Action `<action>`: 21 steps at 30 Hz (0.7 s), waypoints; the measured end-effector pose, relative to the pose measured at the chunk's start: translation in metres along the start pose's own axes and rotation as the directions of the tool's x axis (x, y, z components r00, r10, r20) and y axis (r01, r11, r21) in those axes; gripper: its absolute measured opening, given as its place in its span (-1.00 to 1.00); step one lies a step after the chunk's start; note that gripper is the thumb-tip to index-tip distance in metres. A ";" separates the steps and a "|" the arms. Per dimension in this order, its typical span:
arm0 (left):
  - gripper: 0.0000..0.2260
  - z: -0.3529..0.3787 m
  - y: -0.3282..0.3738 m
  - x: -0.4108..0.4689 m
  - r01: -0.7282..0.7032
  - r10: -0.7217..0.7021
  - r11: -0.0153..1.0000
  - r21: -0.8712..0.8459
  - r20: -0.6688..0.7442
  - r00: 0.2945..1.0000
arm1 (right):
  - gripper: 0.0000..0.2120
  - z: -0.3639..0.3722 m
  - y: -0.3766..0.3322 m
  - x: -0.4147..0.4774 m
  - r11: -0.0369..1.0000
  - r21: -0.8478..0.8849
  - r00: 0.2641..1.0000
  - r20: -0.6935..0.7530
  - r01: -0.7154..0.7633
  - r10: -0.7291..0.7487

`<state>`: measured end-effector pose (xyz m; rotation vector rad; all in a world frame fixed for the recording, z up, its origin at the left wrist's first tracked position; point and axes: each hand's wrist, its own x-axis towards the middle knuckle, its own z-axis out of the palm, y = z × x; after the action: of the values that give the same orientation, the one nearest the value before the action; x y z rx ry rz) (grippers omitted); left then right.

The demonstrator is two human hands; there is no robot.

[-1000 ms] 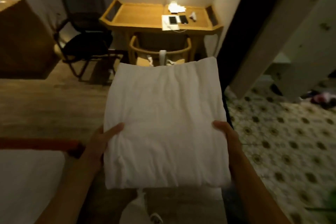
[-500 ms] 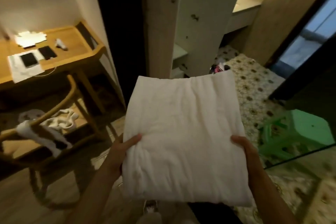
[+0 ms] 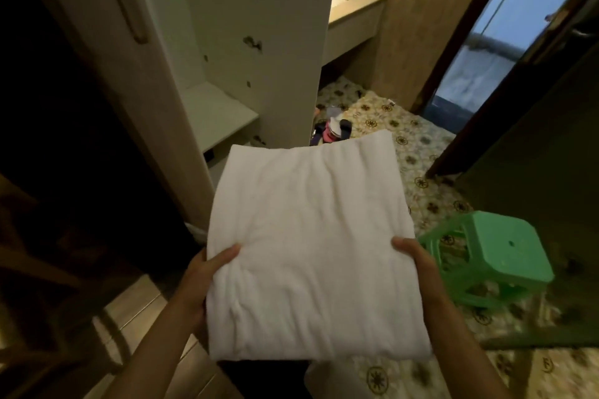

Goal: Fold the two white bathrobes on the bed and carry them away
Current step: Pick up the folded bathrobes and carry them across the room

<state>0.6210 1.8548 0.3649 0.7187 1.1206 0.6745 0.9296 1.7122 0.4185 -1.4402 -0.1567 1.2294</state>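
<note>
A folded white bathrobe stack (image 3: pixel 308 243) lies flat in front of me, held level at waist height. My left hand (image 3: pixel 204 275) grips its left edge, thumb on top and fingers hidden underneath. My right hand (image 3: pixel 413 256) grips the right edge the same way. I cannot tell whether the bundle is one robe or two. The bed is out of view.
An open white cabinet (image 3: pixel 227 52) with a low shelf (image 3: pixel 217 113) stands straight ahead. A green plastic stool (image 3: pixel 492 256) sits on the patterned tile floor (image 3: pixel 411 152) to the right. Small colourful items (image 3: pixel 330 129) lie on the floor past the bundle. A dark door (image 3: pixel 531 146) is at right.
The view has swung right, away from the wooden desk and chair, toward the white cabinet and tiled area. Both hands keep the same hold on the folded bundle.
</note>
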 end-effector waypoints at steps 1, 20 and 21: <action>-0.27 0.012 0.004 0.015 0.006 -0.006 1.000 -0.002 -0.015 1.000 | -0.53 -0.003 -0.013 0.024 0.999 -0.032 1.000 0.013 -0.002 0.003; -0.20 0.078 0.167 0.368 0.011 -0.132 0.947 -0.322 -0.356 0.925 | -0.31 0.217 -0.262 0.468 0.935 -0.351 0.952 0.265 -0.054 0.154; -0.21 0.080 0.178 0.380 -0.006 -0.122 0.947 -0.321 -0.376 0.919 | -0.35 0.230 -0.270 0.483 0.930 -0.363 0.950 0.269 -0.055 0.161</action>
<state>0.7869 2.2458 0.3189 0.2747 1.3518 0.9498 1.1162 2.2817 0.4092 -1.5771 -0.5304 1.5653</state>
